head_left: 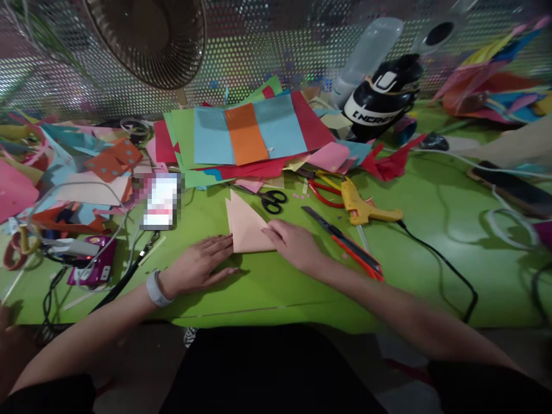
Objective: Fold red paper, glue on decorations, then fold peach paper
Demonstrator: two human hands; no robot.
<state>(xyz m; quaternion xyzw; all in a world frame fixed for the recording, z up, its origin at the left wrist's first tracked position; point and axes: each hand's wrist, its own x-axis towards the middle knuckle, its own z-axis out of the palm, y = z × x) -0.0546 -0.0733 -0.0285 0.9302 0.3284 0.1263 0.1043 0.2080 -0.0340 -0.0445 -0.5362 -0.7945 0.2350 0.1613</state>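
A folded peach-coloured paper [250, 229] lies on the green table, its pointed tips towards the back. My left hand [202, 263] rests flat on the table with fingers spread, its fingertips touching the paper's left edge. The fingers of my right hand [295, 242] are closed on the paper's right corner. Just behind the paper are black-handled scissors [273, 202]. An orange and black cutter knife [345, 244] lies to the right of my right hand, with a yellow glue gun [366, 206] beyond it.
Coloured paper sheets [248, 132] are piled at the back, below a fan [150, 34]. Paper scraps and a phone [162, 201] lie left. A black bottle [382, 100] stands at the back right, and a cable [448, 264] crosses the right side. Another person's hand shows at far left.
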